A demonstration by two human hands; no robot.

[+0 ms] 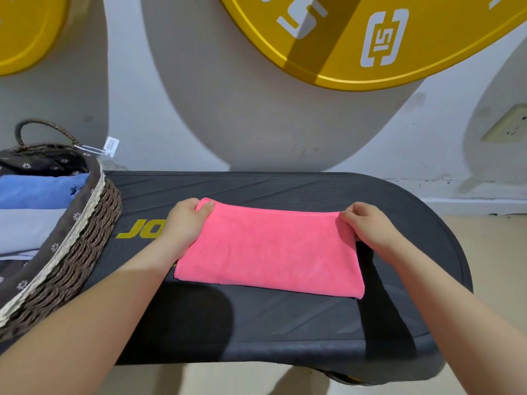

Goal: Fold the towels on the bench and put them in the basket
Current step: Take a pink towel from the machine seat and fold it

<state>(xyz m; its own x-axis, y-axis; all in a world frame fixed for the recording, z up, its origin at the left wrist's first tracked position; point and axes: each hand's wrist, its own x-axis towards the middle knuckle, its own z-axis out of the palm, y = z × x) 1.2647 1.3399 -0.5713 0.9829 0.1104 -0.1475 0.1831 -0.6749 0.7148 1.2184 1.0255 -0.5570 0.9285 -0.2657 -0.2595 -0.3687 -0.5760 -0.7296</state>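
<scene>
Pink towel (268,249) is lying flat on the bench (285,323), folded once by the look of it. Left hand (185,220) and right hand (368,223) each pinch a far corner. It's probably light and floppy, so grab corners together for the next fold, then drop it in the basket (85,232) beside it.

1. Two bare forearms reach in from the bottom corners, with no sleeve showing on either.
2. The left hand (185,220) wears no glove, ring or watch.
3. The right hand (370,226) is likewise bare from fingers to wrist.
4. Fingernails are short and unpainted where visible.
</scene>
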